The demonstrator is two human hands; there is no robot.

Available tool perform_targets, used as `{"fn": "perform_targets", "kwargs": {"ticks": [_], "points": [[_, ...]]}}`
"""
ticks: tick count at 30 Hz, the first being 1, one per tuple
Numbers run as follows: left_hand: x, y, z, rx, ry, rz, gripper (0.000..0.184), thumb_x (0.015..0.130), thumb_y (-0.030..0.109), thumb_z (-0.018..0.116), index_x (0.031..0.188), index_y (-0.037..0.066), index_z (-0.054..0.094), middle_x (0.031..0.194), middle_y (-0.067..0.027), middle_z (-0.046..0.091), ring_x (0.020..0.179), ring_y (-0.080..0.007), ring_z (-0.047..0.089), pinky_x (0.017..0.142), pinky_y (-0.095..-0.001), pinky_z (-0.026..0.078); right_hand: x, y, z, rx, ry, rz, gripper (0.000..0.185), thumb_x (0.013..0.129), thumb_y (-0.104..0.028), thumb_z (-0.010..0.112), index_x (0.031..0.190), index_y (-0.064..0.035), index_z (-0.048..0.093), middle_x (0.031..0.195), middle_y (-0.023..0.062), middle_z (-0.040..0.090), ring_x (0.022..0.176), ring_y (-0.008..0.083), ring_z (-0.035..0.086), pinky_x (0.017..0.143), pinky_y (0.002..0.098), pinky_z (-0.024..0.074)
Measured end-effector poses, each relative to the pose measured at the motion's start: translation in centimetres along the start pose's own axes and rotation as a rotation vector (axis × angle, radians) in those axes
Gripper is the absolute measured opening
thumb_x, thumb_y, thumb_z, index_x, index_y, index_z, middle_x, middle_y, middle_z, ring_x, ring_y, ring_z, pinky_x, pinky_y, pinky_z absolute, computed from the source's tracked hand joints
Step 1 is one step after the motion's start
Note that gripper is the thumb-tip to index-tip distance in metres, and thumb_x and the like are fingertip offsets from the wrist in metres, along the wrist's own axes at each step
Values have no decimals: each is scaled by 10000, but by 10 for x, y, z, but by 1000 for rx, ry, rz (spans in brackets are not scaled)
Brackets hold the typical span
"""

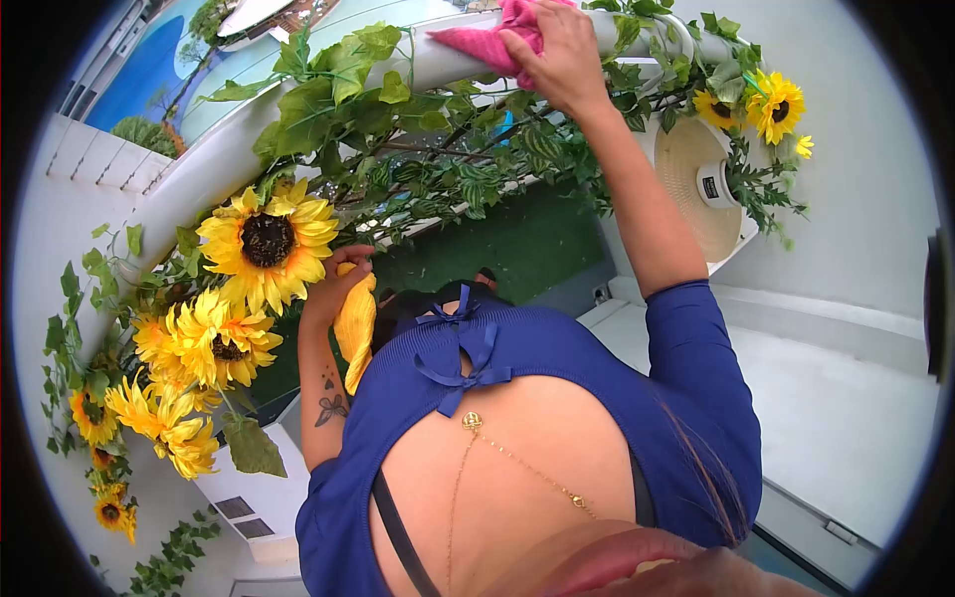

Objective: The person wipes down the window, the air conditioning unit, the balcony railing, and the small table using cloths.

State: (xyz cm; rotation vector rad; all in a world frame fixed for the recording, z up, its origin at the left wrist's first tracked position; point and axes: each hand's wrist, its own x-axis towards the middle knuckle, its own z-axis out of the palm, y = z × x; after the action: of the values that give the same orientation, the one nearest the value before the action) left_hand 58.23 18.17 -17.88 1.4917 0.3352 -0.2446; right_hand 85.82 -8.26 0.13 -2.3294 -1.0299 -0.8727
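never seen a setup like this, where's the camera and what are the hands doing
There is no robot here: a person works bare-handed, and this single picture comes from a camera worn on their head, looking forward and down. The right hand holds a pink cloth against a curved white railing. Lower down, the left hand holds a yellow cloth. Leafy vines and sunflowers line the railing, above a green floor.
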Motion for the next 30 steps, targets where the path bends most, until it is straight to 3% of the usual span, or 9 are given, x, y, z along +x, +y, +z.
{"fn": "perform_targets", "kwargs": {"ticks": [4, 9, 13, 14, 19, 21, 24, 27, 30], "points": [[12, -44, -8, 135, 7, -79, 257, 817, 144, 679, 1060, 57, 677, 924, -20, 615, 903, -132, 558, 854, -279, 427, 1, -60, 16, 133, -61, -142, 533, 765, -266, 593, 1251, -70, 498, 1262, 185, 484, 1262, 371, 383, 1094, 468, 263], [-3, -100, -38, 277, 63, -245, 258, 807, 154, 672, 1043, 50, 685, 896, -29, 631, 798, -123, 583, 738, -263, 461, -1, 33, -9, 45, -174, 30, 460, 797, -201, 535, 1234, -59, 529, 1231, 172, 510, 1215, 371, 422, 1059, 447, 316], [-17, -190, -54, 180, 69, -438, 223, 816, 131, 658, 1014, 35, 696, 895, -29, 675, 793, -109, 613, 709, -251, 485, 13, -79, 24, 118, -167, -105, 458, 805, -242, 542, 1228, -66, 535, 1240, 183, 494, 1266, 363, 369, 1077, 456, 285], [-25, -212, -54, 176, 80, -448, 223, 816, 131, 658, 1014, 35, 696, 895, -29, 675, 793, -109, 613, 709, -251, 485, 14, -87, 20, 9, -116, -207, 384, 870, -197, 551, 1224, -50, 531, 1212, 150, 539, 1194, 300, 468, 1029, 407, 369], [-36, -238, -62, 39, 172, -540, 193, 849, 90, 621, 1018, 38, 698, 908, -28, 682, 783, -108, 625, 707, -252, 501, 11, 59, 8, -69, -188, -48, 427, 879, -281, 467, 1208, -23, 549, 1240, 171, 545, 1136, 344, 487, 1018, 415, 327], [-48, -238, -63, -83, 143, -524, 204, 864, 94, 606, 1040, 34, 688, 914, -35, 680, 788, -111, 629, 708, -261, 505, 17, 129, 0, -244, -348, 48, 371, 885, -288, 455, 1037, 13, 612, 1151, 191, 586, 1045, 378, 528, 943, 450, 385], [-60, -248, -62, -128, 155, -597, 210, 879, 101, 591, 1057, 29, 676, 914, -34, 678, 784, -117, 630, 705, -262, 505, 46, 54, 27, -106, -384, 134, 381, 859, -332, 467, 929, -2, 645, 942, 202, 633, 912, 373, 578, 866, 451, 442], [-68, -225, -52, -64, 140, -526, 208, 887, 108, 584, 1057, 28, 672, 915, -34, 675, 776, -122, 629, 701, -261, 504, 60, -83, 59, 35, -406, -35, 364, 857, -324, 443, 864, -15, 634, 920, 146, 638, 888, 346, 579, 864, 413, 455], [-49, -216, -53, 21, 121, -488, 206, 893, 112, 582, 1058, 24, 669, 918, -32, 672, 777, -116, 627, 696, -256, 502, 51, -103, 63, 140, -409, -140, 311, 865, -284, 488, 970, -46, 657, 1030, 115, 641, 966, 325, 581, 910, 408, 437]]}}
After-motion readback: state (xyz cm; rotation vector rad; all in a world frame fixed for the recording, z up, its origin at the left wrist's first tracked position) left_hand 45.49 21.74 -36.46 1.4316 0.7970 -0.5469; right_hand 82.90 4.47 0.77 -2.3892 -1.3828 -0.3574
